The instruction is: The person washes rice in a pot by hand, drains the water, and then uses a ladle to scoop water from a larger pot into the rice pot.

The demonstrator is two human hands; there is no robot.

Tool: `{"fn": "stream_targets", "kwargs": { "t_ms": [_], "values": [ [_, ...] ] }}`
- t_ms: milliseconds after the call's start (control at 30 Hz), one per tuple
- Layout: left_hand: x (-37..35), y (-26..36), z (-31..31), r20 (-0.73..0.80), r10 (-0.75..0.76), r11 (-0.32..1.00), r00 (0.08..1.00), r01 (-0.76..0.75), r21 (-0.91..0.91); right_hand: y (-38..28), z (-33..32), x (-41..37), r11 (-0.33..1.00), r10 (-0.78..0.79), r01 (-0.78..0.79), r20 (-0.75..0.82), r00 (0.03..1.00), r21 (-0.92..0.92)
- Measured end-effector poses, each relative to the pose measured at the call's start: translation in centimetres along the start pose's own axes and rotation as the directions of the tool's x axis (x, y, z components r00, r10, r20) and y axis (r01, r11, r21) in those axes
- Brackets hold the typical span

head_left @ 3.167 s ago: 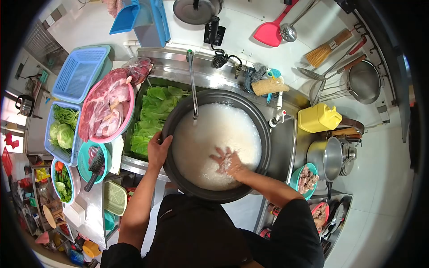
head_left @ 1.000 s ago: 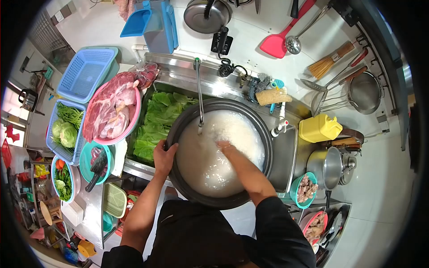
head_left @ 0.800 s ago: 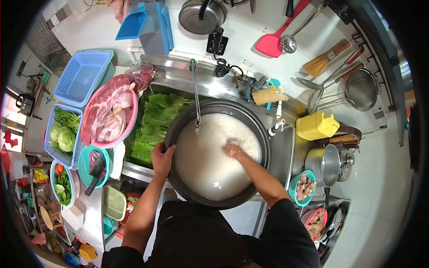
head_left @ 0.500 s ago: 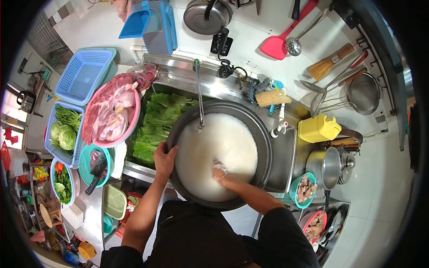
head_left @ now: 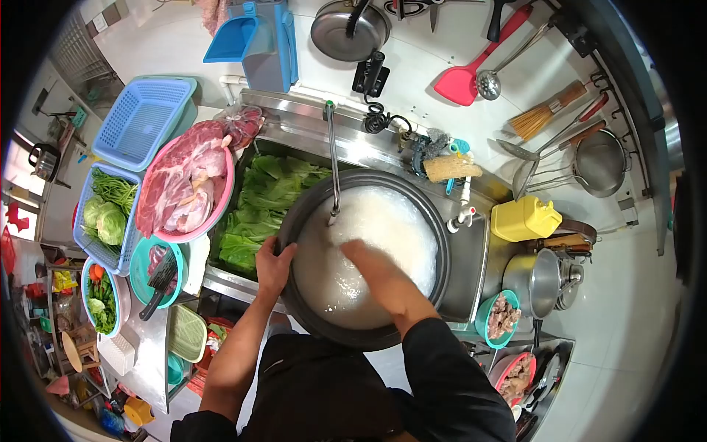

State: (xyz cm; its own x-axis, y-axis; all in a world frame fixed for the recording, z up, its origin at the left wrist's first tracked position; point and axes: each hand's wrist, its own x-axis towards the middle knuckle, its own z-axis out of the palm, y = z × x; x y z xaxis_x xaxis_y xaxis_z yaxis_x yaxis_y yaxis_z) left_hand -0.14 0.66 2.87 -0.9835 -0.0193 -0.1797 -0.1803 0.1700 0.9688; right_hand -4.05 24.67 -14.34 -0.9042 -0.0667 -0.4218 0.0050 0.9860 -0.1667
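Black pot [head_left: 353, 338] below my right hand [head_left: 366, 259], its rim gripped by my left hand [head_left: 272, 268]; best braced firmly. My right dips in cloudy water [head_left: 401, 221], fingers probably loose, though I can't tell; low, gentle sweeps spill less. Just beyond hangs the tap [head_left: 334, 158].

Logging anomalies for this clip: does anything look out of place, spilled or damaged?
The black knife lies across the teal bowl, its handle jutting past the rim, which looks precarious. No spill or damage stands out.
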Motion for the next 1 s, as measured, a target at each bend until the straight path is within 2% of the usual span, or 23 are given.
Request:
{"fn": "stream_targets", "kwargs": {
  "t_ms": [233, 300, 367, 400, 500, 700, 767, 800, 867, 933, 1000],
  "values": [
    [-0.4, 0.3, 0.2, -0.075, -0.029, 1.000, 0.997, 0.028, -0.013, 8.3, -5.6, 0.8, 0.981, 0.152, -0.143, 0.057, 0.987, -0.133],
    [-0.5, 0.3, 0.3, -0.094, -0.041, 0.999, 0.995, 0.038, -0.032, 11.0, -6.7, -0.6, 0.976, 0.201, -0.191, 0.097, 0.975, -0.103],
    [-0.4, 0.0, 0.4, -0.110, -0.045, 0.998, 0.993, 0.041, -0.043, 13.1, -8.2, -3.0, 0.960, 0.248, -0.272, 0.246, 0.937, 0.068],
    [-0.2, -0.5, 0.4, -0.112, -0.044, 0.998, 0.993, 0.040, -0.043, 13.5, -9.8, -4.6, 0.899, 0.221, -0.360, 0.453, 0.864, 0.249],
    [-0.5, -0.6, 0.5, -0.119, -0.051, 0.998, 0.992, 0.045, -0.053, 14.9, -8.1, -8.6, 0.564, 0.347, -0.741, 0.710, 0.613, 0.364],
    [-0.6, 0.2, 0.3, -0.104, -0.055, 0.998, 0.993, 0.053, -0.020, 15.3, -1.7, -13.5, 0.595, 0.066, -0.522, 0.611, 0.789, 0.611],
    [-0.2, 0.1, 0.2, -0.108, -0.038, 0.999, 0.993, 0.037, -0.009, 17.9, 5.9, -13.7, 0.475, -0.118, -0.325, 0.425, 0.897, 0.818],
    [-0.2, 0.0, 0.3, -0.115, -0.022, 1.000, 0.993, 0.023, 0.007, 17.6, 8.2, -14.2, 0.437, -0.170, -0.287, 0.391, 0.904, 0.853],
    [-0.6, -0.5, 0.3, -0.125, -0.012, 1.000, 0.992, 0.015, 0.019, 14.8, 10.1, -15.3, 0.443, -0.186, -0.283, 0.397, 0.899, 0.850],
    [-0.4, -0.6, 0.5, -0.136, -0.012, 1.000, 0.991, 0.012, 0.003, 10.1, 11.3, -15.3, 0.532, -0.161, -0.245, 0.380, 0.911, 0.811],
    [-0.3, -0.7, 0.4, -0.119, 0.000, 0.999, 0.993, 0.004, 0.033, 3.6, 11.3, -13.8, 0.640, -0.144, -0.137, 0.294, 0.945, 0.756]
  ]
}}
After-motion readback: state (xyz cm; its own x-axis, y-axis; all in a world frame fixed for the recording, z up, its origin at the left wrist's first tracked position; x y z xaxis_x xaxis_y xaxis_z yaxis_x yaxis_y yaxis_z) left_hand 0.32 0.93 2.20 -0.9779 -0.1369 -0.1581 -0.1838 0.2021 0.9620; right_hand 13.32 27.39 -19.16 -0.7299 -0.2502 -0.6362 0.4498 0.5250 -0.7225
